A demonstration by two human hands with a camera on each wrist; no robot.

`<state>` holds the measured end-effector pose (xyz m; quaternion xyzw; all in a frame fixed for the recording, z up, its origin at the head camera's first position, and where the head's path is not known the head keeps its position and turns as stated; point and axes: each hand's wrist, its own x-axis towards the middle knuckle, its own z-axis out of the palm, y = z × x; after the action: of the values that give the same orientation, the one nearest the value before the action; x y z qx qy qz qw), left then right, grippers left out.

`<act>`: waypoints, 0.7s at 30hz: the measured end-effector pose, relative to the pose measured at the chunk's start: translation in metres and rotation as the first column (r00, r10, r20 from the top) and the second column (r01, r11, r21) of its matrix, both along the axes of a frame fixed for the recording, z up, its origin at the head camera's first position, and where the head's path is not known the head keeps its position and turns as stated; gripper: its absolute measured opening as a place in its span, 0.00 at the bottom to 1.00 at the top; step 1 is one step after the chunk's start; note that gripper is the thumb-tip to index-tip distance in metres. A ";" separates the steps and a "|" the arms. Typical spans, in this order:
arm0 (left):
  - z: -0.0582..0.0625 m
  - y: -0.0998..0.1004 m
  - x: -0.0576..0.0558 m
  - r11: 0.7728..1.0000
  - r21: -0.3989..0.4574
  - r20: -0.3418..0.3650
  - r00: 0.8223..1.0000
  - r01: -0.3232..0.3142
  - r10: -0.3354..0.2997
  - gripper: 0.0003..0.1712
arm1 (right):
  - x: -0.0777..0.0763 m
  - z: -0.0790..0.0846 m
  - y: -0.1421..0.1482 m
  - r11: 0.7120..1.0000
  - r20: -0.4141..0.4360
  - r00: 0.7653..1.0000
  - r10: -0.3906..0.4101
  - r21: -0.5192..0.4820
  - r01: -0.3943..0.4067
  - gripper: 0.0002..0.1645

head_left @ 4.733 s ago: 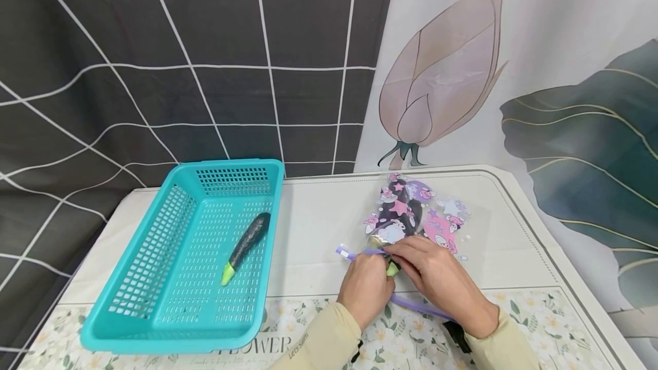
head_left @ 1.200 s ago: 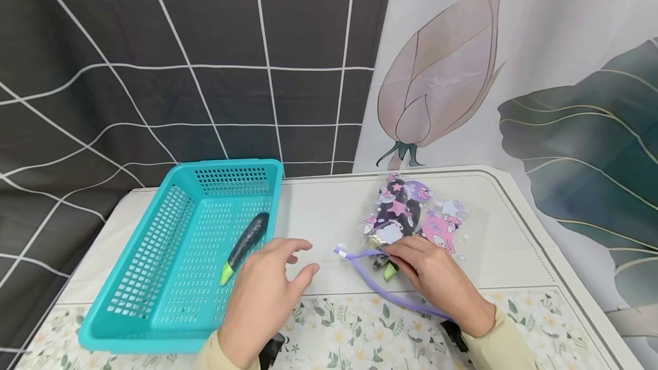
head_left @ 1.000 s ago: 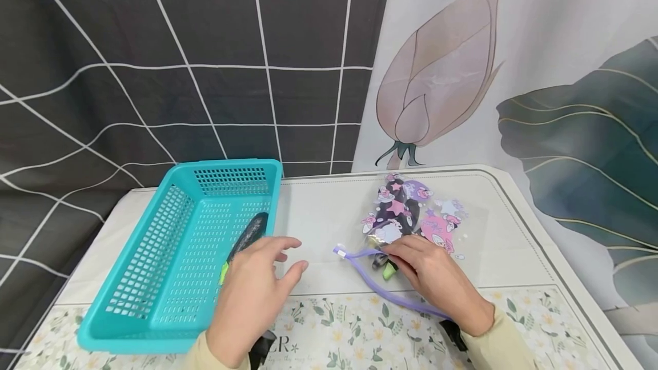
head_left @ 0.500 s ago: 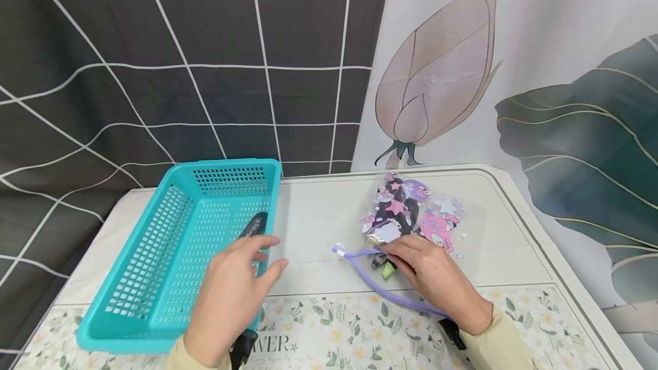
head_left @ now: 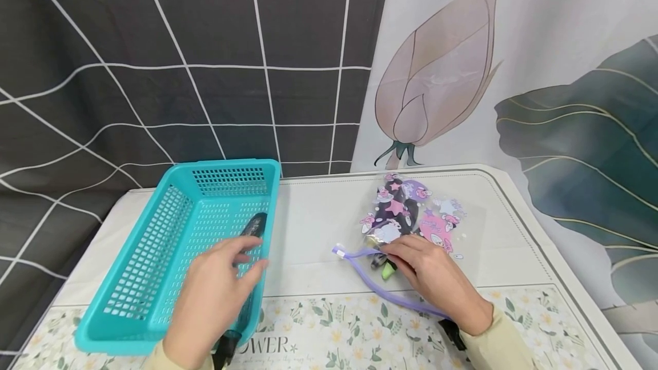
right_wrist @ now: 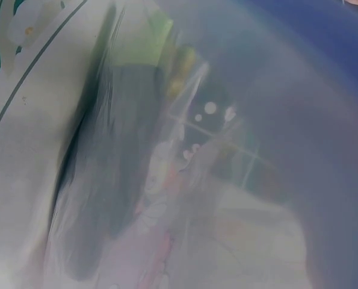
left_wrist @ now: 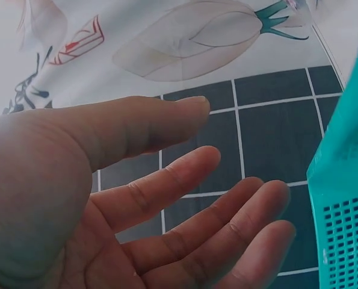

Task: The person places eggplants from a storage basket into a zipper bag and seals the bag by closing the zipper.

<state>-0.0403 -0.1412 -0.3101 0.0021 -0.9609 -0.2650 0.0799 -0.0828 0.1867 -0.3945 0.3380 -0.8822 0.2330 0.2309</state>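
Counter [head_left: 313, 216]: pale, plain surface at the far side, floral-printed band with dark lettering, partly covered, at the near side; a thin line divides the two, and the far right corner is rounded. A turquoise mesh basket [head_left: 154, 244] stands upright at left, straddling both zones. Well apart at right, a clear printed bag [head_left: 437, 224] lies flat on the plain zone, its purple strip [head_left: 396, 299] curving over the floral band.
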 end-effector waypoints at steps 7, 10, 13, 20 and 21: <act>0.002 -0.008 -0.002 0.999 -0.044 0.009 1.000 -0.009 0.010 0.18 | 0.000 0.000 -0.001 1.000 0.005 1.000 0.001 -0.002 -0.001 0.16; 0.002 -0.012 -0.003 0.998 -0.063 -0.013 1.000 0.006 -0.007 0.18 | 0.000 0.000 -0.001 1.000 0.008 1.000 0.001 -0.003 -0.001 0.16; 0.000 -0.016 -0.005 0.997 -0.076 -0.021 1.000 0.022 -0.024 0.18 | 0.000 0.000 -0.001 1.000 0.006 1.000 0.002 -0.005 -0.002 0.16; 0.000 -0.026 -0.010 0.996 -0.084 0.026 1.000 0.018 -0.015 0.19 | 0.000 0.001 0.000 1.000 0.003 1.000 0.003 -0.001 -0.003 0.16; 0.000 -0.027 -0.011 0.996 -0.088 0.030 0.999 0.015 -0.013 0.19 | 0.000 0.001 0.000 1.000 0.004 1.000 0.004 -0.002 -0.004 0.17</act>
<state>-0.0508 -0.1682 -0.3099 -0.0042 -0.9727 -0.2231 0.0639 -0.0831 0.1869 -0.3936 0.3392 -0.8816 0.2350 0.2292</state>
